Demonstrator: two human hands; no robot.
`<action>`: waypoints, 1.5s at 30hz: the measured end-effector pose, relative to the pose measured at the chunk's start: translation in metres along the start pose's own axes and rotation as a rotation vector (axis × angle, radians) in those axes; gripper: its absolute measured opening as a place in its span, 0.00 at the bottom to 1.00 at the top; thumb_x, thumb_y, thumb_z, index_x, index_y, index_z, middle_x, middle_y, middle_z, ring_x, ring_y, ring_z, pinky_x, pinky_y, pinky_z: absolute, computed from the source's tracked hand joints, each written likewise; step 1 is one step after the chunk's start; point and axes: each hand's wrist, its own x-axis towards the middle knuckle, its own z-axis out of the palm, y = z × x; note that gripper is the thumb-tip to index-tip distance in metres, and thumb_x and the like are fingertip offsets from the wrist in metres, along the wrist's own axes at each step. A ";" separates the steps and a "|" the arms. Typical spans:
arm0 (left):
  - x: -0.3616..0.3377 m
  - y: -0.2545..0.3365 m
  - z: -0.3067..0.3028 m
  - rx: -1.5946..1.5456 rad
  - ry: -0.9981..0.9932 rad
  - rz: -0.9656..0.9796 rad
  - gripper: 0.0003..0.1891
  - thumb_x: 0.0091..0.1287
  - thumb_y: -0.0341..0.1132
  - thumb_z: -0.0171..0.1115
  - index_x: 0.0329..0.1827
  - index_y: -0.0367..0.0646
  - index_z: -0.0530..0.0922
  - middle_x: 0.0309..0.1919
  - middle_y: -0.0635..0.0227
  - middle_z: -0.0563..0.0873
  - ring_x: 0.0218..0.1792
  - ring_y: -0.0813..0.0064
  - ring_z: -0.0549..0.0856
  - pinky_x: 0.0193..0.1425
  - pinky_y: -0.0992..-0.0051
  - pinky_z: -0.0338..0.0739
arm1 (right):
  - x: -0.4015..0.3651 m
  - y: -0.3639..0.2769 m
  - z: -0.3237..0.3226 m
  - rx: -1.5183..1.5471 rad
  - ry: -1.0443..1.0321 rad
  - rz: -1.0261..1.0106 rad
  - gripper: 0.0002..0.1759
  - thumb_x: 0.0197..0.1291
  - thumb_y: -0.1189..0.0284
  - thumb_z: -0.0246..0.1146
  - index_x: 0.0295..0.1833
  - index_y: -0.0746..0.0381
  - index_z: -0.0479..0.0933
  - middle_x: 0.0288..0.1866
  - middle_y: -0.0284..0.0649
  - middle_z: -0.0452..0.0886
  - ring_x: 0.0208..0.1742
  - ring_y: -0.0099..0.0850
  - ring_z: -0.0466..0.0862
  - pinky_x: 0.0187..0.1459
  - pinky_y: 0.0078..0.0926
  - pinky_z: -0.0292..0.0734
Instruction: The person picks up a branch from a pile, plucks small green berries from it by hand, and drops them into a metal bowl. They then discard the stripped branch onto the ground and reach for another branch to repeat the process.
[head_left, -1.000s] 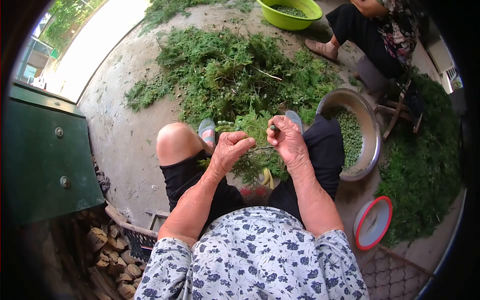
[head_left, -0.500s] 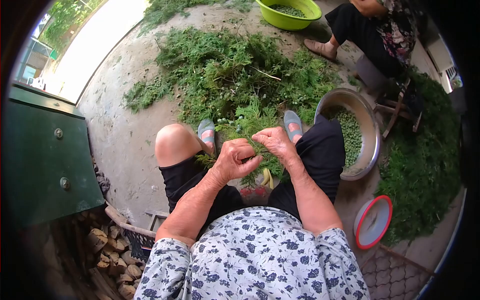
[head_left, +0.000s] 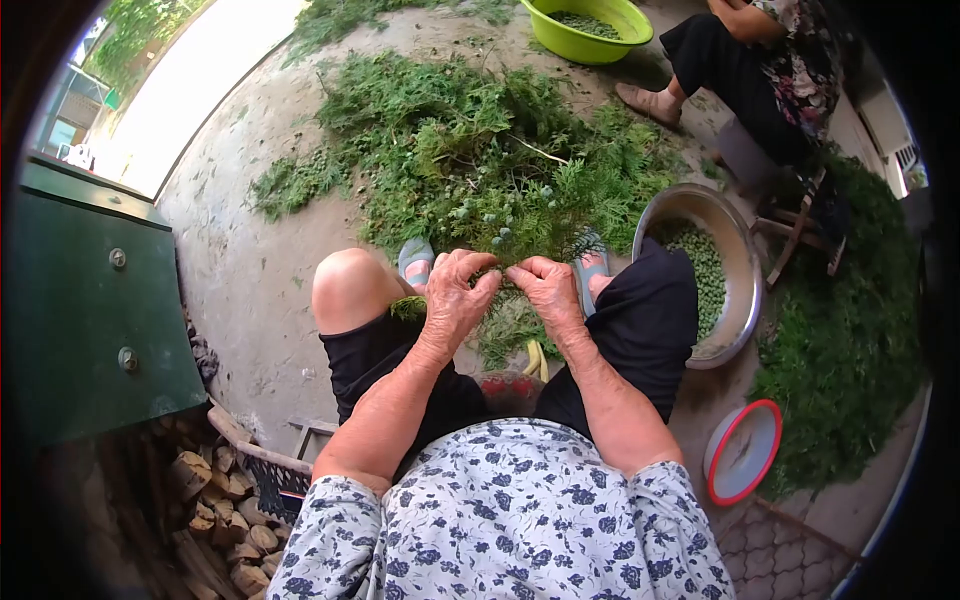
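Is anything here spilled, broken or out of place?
Nothing looks broken. The left hand and right hand pinch a sprig; loose greenery is strewn over the ground, where a red-rimmed lid lies alone.

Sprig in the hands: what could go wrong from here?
1. The left hand and right hand pinch the sprig with only the tips of the fingers, over the lap. It may slip down into the cuttings between the legs.
2. The metal bowl stands off to the right, not under the hands, so anything plucked off could miss it.
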 end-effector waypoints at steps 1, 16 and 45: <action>0.003 -0.007 0.004 -0.044 0.057 0.012 0.10 0.54 0.37 0.65 0.35 0.41 0.82 0.31 0.63 0.83 0.37 0.64 0.79 0.42 0.68 0.71 | -0.001 0.000 0.003 -0.007 0.005 -0.004 0.09 0.51 0.71 0.65 0.30 0.68 0.80 0.18 0.31 0.75 0.21 0.16 0.69 0.24 0.19 0.65; 0.012 0.004 0.004 -0.702 -0.076 -0.482 0.10 0.58 0.33 0.62 0.35 0.33 0.80 0.24 0.77 0.76 0.26 0.87 0.70 0.28 0.81 0.64 | -0.010 -0.025 0.001 -0.313 -0.171 0.064 0.08 0.51 0.72 0.65 0.30 0.66 0.79 0.20 0.41 0.76 0.21 0.27 0.73 0.26 0.27 0.68; -0.012 0.041 -0.019 -0.542 -0.237 -0.267 0.11 0.56 0.35 0.63 0.32 0.33 0.81 0.20 0.75 0.77 0.24 0.87 0.72 0.28 0.81 0.66 | -0.030 -0.054 -0.016 0.549 -0.079 0.042 0.08 0.61 0.70 0.60 0.38 0.65 0.77 0.24 0.31 0.72 0.15 0.16 0.67 0.17 0.13 0.58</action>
